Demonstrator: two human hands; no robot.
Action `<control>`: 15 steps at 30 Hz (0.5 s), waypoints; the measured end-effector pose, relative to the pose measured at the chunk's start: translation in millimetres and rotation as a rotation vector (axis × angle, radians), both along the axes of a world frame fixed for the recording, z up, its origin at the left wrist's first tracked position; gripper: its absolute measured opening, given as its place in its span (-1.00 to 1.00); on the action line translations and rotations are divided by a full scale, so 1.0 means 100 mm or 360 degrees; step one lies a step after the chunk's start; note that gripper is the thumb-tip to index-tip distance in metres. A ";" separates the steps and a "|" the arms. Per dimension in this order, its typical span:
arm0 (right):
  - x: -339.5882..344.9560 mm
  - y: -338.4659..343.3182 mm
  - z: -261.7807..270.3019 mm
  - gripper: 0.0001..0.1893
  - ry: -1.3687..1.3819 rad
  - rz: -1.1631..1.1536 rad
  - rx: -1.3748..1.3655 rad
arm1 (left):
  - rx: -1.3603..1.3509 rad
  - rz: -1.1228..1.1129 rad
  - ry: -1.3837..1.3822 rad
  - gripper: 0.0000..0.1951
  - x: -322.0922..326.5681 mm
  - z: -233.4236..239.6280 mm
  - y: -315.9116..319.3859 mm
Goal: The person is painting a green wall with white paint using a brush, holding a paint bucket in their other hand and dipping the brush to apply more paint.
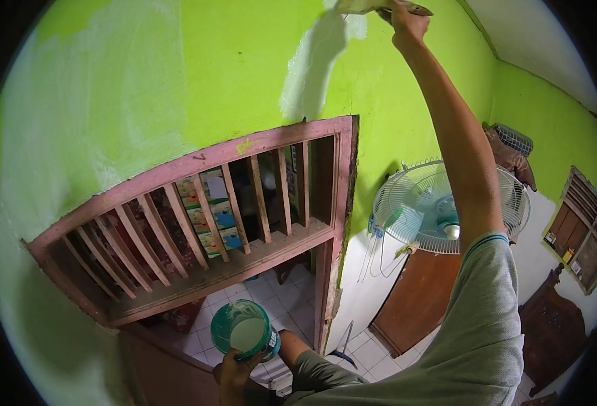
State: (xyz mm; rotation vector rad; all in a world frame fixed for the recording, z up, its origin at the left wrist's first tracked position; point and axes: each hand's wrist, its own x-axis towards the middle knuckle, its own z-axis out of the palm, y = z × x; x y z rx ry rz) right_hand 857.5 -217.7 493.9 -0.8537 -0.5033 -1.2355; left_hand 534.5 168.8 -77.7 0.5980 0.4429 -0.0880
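Observation:
High at the top of the view, my right hand point(407, 23) grips a wide paintbrush point(362, 6) against the lime-green wall point(237, 66). Part of the brush is cut off by the picture's upper edge. Below it runs a wet streak of pale paint point(303, 76), reaching almost to the pink wooden frame. Low in the view, my left hand point(240, 373) holds a green plastic bucket point(217, 327) by its near side. Whitish paint point(250, 335) lies inside the tilted bucket, whose outside bears writing.
A pink transom frame point(344, 177) with wooden slats point(202, 218) spans the doorway. Right of it, a wall fan point(410, 203) juts out behind my raised arm. Pale paint point(100, 91) covers the wall at left. Far below are a white tiled floor point(379, 355) and a brown door point(415, 299).

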 end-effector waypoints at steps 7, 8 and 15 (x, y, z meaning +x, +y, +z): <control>-0.14 0.08 -0.02 -0.96 -0.0009 -0.0382 -0.0260 | -0.0040 -0.0022 -0.0002 -0.48 0.02 -0.02 0.02; -0.21 0.17 0.00 -0.96 -0.0013 -0.0380 -0.0253 | -0.0033 -0.0048 -0.0032 -0.47 0.01 0.02 0.02; 0.10 -0.05 -0.13 -0.94 0.0018 -0.0126 -0.0540 | -0.0076 -0.0038 -0.0037 -0.46 0.03 -0.07 0.01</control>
